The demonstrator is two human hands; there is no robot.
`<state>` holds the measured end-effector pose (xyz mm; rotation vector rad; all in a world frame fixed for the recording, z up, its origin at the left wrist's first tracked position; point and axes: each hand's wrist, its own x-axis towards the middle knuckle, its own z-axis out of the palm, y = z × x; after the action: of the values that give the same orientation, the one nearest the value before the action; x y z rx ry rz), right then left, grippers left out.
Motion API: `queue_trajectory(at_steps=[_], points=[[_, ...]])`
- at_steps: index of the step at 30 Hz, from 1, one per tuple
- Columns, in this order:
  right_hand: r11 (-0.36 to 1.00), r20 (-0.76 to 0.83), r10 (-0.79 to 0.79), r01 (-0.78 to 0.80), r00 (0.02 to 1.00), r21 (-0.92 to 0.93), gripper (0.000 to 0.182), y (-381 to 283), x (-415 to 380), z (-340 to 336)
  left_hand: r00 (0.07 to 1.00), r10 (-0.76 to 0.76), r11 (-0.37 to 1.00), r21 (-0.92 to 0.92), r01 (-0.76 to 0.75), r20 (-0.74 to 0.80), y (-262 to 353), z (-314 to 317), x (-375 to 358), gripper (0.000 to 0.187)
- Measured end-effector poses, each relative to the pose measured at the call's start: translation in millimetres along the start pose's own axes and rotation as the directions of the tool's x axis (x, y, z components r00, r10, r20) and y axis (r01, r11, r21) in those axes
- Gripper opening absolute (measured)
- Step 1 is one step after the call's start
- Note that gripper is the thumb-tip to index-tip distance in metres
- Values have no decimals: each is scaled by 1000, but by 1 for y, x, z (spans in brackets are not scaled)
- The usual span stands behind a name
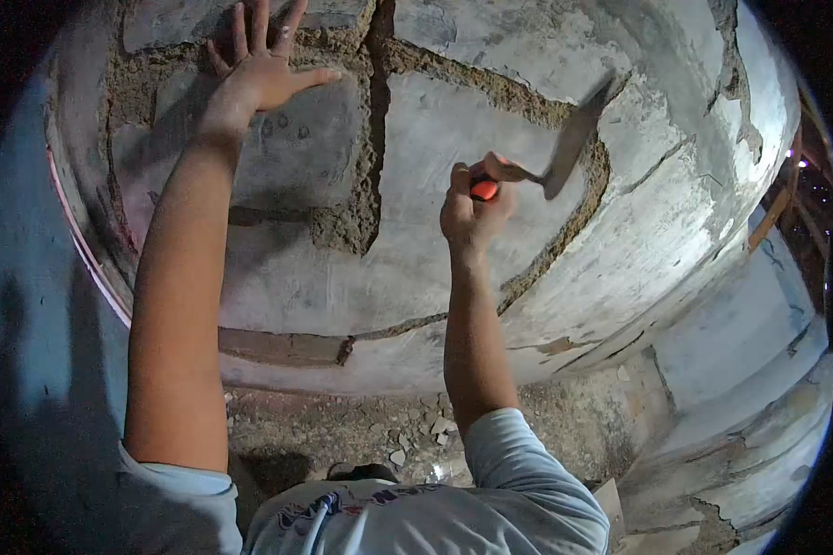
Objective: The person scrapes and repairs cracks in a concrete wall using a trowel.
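Note:
My left hand (267, 79) lies with fingers spread against the grey block wall (296, 268), near its top left. A trowel (574, 148) with a red-orange handle is held in my right hand (477, 208), right of the wall's middle. Its blade meets the wall beside a rough mortar joint (578, 217) that curves down on the right. Between my two hands runs a wide vertical joint (372, 157) with a dark crack along it. Part of the handle is hidden by my fingers.
Broken chips (441, 427) litter the ground (342, 421) below the wall. A blue surface (28, 324) stands at the left. At the lower right is another cracked, pale wall (740, 370). Wooden pieces (787, 199) show at the right edge.

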<state>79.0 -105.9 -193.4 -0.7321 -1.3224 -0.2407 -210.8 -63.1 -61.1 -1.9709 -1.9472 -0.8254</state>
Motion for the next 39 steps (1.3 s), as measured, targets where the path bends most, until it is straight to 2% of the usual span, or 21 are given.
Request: queue_trajectory(at_steps=[1, 3, 4, 5, 8, 11, 12, 15, 18, 20, 21, 24, 25, 28, 29, 30, 31, 34, 35, 38, 39], points=[[910, 20, 127, -125, 992, 395, 9, 2, -1, 1, 1000, -1, 1000, 1, 1, -12, -1, 2, 2, 130], [561, 151, 298, -302, 942, 771, 13, 27, -6, 6, 999, -28, 998, 56, 27, 18, 3, -12, -4, 128], [888, 96, 115, -146, 989, 436, 13, 16, -6, 7, 1000, -16, 999, 39, 16, 6, 1, -11, -1, 127], [997, 37, -72, 72, 997, 7, 14, 5, -5, 7, 1000, 0, 1000, 20, 0, -1, -3, -6, 2, 126], [889, 131, 375, -316, 918, -330, 16, 29, -3, -1, 999, -24, 1000, 14, 23, 46, 3, -11, -3, 124], [940, 46, 341, -341, 939, -3, 16, 12, -5, 3, 1000, -7, 1000, -5, 7, 22, -1, -10, -3, 127], [993, 64, 119, -120, 991, 15, 19, -3, -1, -1, 1000, -8, 1000, -10, 9, 24, 0, -7, -5, 127], [999, 51, -49, 49, 997, 4, 17, -22, 0, 11, 1000, -4, 1000, -2, 4, -2, -3, 0, 5, 128], [1000, 6, 1, -1, 1000, -3, 15, 11, -2, 25, 999, 34, 998, -50, -35, -12, -6, 3, 5, 127], [867, 249, 399, -274, 882, -417, 20, 30, 0, 9, 898, 180, 983, 47, -176, -402, -39, 67, 40, 119], [926, 215, 310, -242, 926, -290, 17, 25, 1, 11, 779, 250, 967, 117, -224, -576, -50, 86, 56, 116], [992, 88, 110, -114, 990, 48, 9, -9, -5, 11, 715, 293, 949, 101, -298, -635, -43, 79, 44, 117], [988, 59, 69, -76, 996, 134, 10, -23, -3, 12, 762, 252, 962, 67, -266, -596, -41, 75, 42, 117], [801, 92, 290, -295, 953, 521, 12, 8, 0, 18, 736, 296, 950, 111, -291, -609, -44, 76, 45, 115], [958, 15, 112, -112, 994, 265, 12, 11, -2, 24, 722, 305, 947, 117, -299, -621, -45, 79, 47, 114], [996, -4, -82, 82, 997, -27, 12, 14, -4, 26, 710, 313, 944, 122, -308, -631, -46, 83, 50, 114], [897, 236, 432, -388, 870, -212, 15, 17, -2, 18, 694, 318, 941, 127, -314, -646, -48, 87, 54, 113], [958, 110, 254, -234, 961, -165, 18, 0, -11, 13, 765, 331, 928, 45, -369, -552, -63, 93, 68, 112], [961, 63, 277, -276, 959, -30, 13, -9, -12, 16, 655, 353, 905, 65, -421, -668, -51, 89, 59, 113], [991, -33, 32, -27, 999, 135, 18, -16, -4, 21, 755, 269, 960, 107, -257, -598, -44, 77, 45, 114], [891, 28, 138, -137, 990, 433, 16, 5, -8, 25, 724, 282, 954, 102, -283, -630, -45, 80, 47, 115]])
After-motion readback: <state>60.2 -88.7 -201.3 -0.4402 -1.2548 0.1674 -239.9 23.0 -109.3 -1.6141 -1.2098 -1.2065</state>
